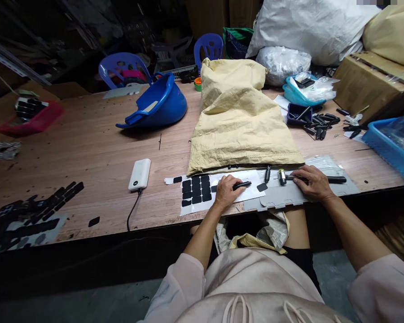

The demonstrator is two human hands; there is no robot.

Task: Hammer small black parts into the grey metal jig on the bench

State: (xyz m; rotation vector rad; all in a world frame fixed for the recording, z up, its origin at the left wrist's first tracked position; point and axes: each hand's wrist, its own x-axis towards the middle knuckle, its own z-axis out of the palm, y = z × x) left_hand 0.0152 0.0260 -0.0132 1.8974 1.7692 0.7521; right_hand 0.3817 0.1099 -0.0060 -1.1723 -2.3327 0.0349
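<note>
My left hand (226, 193) rests at the right part of a white sheet (254, 190), its fingers closed on a slim black rod (243, 185) that points right. Rounded black stickers (195, 190) sit in rows on that sheet, just left of the hand. A loose black piece (262, 187) lies to the right of the rod. With my right hand (313, 183) I grip a small hammer (282, 176) by its shaft; its head faces left over a grey board (289, 197). Another short black part (267, 174) stands or lies behind the sheet; I cannot tell which.
A cream sack (242, 125) lies right behind the work spot. Black parts (319, 123) are heaped near a blue tray (384, 148) at the right. A white power bank (139, 174) with a cable, a blue scoop-like basin (164, 103) and black strips (54, 202) are leftward.
</note>
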